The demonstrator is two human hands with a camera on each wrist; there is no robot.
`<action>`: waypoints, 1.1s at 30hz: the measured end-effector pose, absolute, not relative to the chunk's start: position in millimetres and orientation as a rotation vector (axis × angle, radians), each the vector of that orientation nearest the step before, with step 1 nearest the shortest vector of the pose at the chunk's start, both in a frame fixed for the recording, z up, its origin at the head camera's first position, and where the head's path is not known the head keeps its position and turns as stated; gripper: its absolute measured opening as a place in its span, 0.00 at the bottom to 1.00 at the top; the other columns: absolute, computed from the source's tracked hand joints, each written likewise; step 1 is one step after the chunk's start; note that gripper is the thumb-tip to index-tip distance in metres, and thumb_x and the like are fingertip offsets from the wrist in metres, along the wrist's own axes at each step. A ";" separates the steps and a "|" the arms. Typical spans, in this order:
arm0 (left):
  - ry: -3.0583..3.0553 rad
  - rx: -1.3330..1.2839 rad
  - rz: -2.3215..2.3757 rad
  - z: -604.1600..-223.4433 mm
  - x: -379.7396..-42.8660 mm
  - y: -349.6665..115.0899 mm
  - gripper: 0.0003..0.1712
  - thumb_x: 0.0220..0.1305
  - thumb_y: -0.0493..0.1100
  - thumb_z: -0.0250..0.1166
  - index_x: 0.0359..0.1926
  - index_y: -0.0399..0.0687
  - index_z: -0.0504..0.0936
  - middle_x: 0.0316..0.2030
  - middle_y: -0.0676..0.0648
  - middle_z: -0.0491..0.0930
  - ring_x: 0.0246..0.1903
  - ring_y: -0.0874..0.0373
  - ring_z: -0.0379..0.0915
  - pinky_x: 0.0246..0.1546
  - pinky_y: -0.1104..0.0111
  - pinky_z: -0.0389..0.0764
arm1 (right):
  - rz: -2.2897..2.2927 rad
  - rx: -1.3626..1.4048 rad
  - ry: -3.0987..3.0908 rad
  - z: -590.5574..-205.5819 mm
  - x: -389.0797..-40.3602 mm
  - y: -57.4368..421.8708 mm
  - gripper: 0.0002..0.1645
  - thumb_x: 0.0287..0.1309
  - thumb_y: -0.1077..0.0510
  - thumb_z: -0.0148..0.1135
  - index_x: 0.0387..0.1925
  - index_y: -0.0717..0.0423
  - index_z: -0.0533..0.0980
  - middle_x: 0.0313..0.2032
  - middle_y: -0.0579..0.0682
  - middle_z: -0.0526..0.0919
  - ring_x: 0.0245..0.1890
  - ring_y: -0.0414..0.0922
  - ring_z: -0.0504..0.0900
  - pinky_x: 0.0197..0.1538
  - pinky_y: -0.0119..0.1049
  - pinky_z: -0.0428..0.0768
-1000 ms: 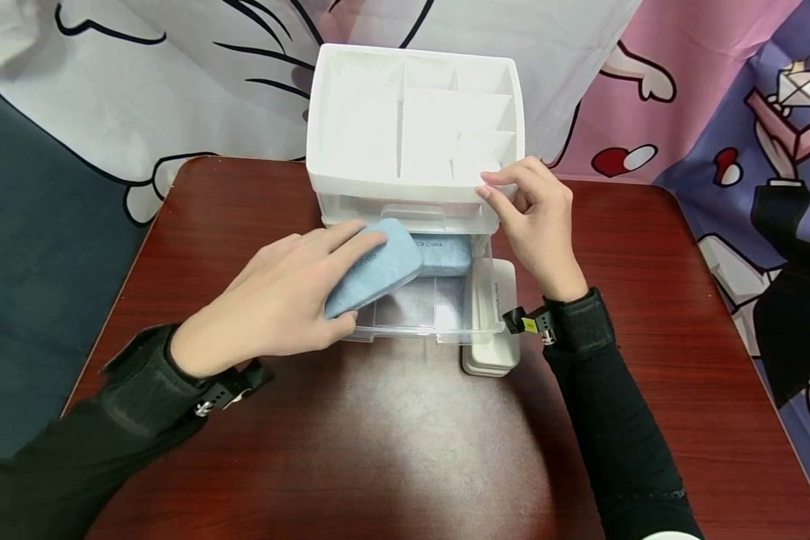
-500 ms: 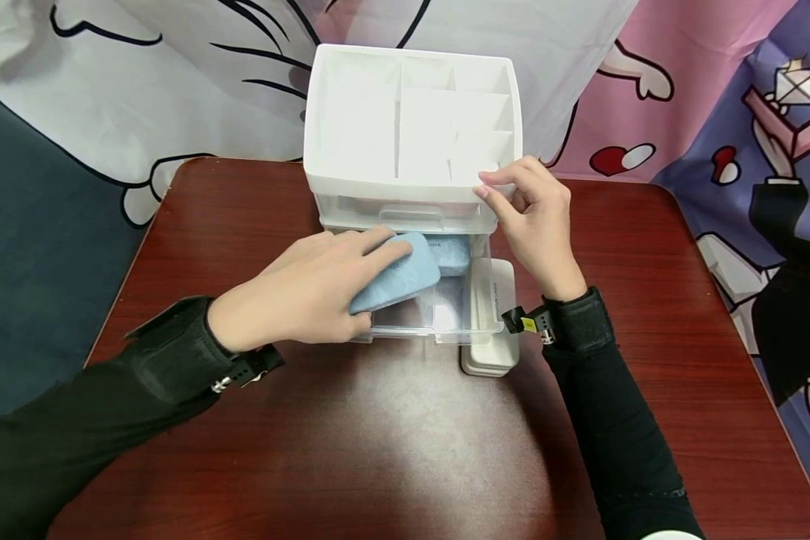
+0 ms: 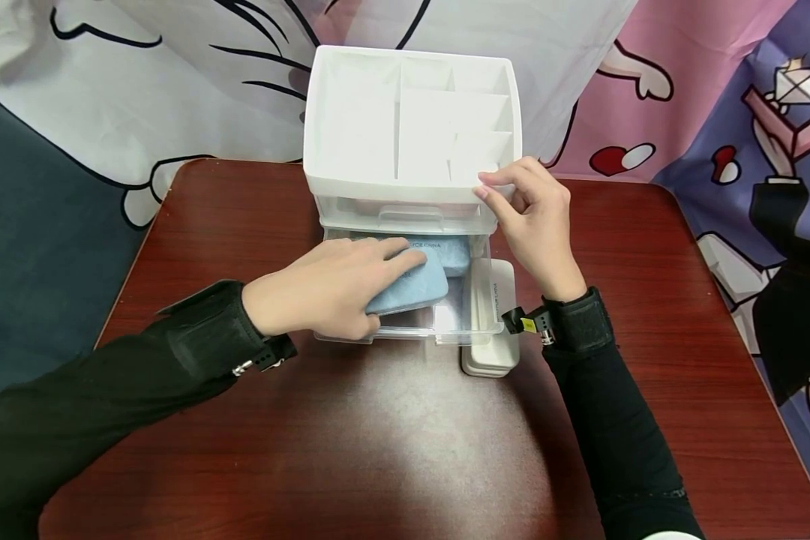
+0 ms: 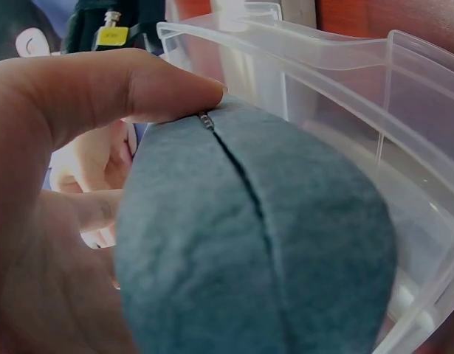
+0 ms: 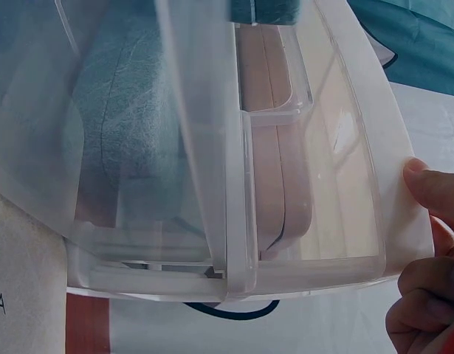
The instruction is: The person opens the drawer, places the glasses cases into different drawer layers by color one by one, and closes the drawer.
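In the head view my left hand (image 3: 331, 289) grips a light blue glasses case (image 3: 415, 285), low within the pulled-out lower clear drawer (image 3: 405, 331). The left wrist view shows my thumb on top, beside the seam and small metal hinge of the case (image 4: 256, 243). Behind it in the drawer lies a second blue case (image 3: 448, 253) with printed letters. My right hand (image 3: 536, 214) pinches the front right corner of the white drawer organizer (image 3: 405, 191) between thumb and forefinger. In the right wrist view its other fingers are curled below the organizer's edge.
White cases (image 3: 491, 356) lie stacked on the brown table (image 3: 445, 450), right beside the drawer. A pinkish case (image 5: 282, 177) shows through the closed upper drawer in the right wrist view. The organizer's divided top tray (image 3: 364, 120) backs onto a printed curtain (image 3: 175, 90).
My left hand has moved right with the blue case, down into the open drawer, in front of the other blue case. The right hand has stayed at the organizer's corner.
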State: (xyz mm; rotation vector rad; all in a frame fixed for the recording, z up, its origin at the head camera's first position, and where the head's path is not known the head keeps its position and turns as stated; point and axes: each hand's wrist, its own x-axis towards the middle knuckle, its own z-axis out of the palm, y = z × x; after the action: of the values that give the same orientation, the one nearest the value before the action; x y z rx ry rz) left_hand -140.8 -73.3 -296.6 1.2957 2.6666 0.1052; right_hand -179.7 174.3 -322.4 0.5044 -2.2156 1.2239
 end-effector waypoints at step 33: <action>2.472 1.352 0.052 -313.6 -155.4 -38.6 0.48 0.47 0.36 0.70 0.70 0.54 0.61 0.65 0.48 0.67 0.56 0.51 0.70 0.51 0.57 0.78 | 1.194 0.555 -2.191 -336.6 -191.6 183.2 0.09 0.54 0.62 0.69 0.39 0.60 0.84 0.31 0.56 0.79 0.16 0.34 0.59 0.24 0.25 0.58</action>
State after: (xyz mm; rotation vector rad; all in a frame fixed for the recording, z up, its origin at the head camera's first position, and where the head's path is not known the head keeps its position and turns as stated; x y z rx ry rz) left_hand -155.4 -38.6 -313.6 1.3524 2.4725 0.0516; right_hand -191.6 183.2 -336.6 0.5547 -2.1907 1.1941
